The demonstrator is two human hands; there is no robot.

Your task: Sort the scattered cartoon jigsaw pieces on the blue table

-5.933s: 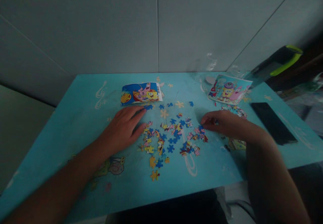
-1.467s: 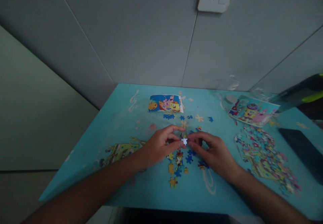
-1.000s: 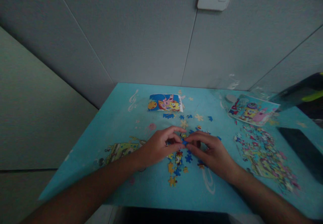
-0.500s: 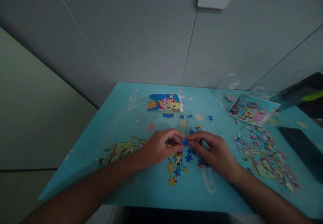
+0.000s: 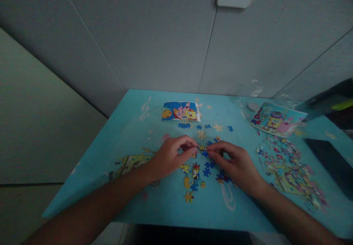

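Note:
My left hand [image 5: 172,155] is closed in a pinch over the middle of the table. Whatever lies between its thumb and index finger is too small to make out. Opposite it, my right hand [image 5: 237,162] pinches a blue puzzle piece [image 5: 205,153] at its fingertips. A small gap parts the two hands, and a dark yellowish piece [image 5: 201,147] shows in it. Below them lie loose yellow pieces [image 5: 188,197], blue pieces [image 5: 206,171] and a red-and-white patterned piece [image 5: 195,170]. Dark pieces [image 5: 222,177] are partly covered by my right hand.
A cartoon picture card [image 5: 180,111] lies behind the hands, with a row of blue pieces [image 5: 184,125] before it. To the right are another picture card [image 5: 278,120], a heap of mixed pieces [image 5: 289,171] and a dark flat phone-like object [image 5: 329,164]. The wall borders the table [image 5: 132,109].
My hands have drawn slightly apart. The blue piece that was between both sets of fingertips is now at my right fingertips. More of the pieces beneath shows.

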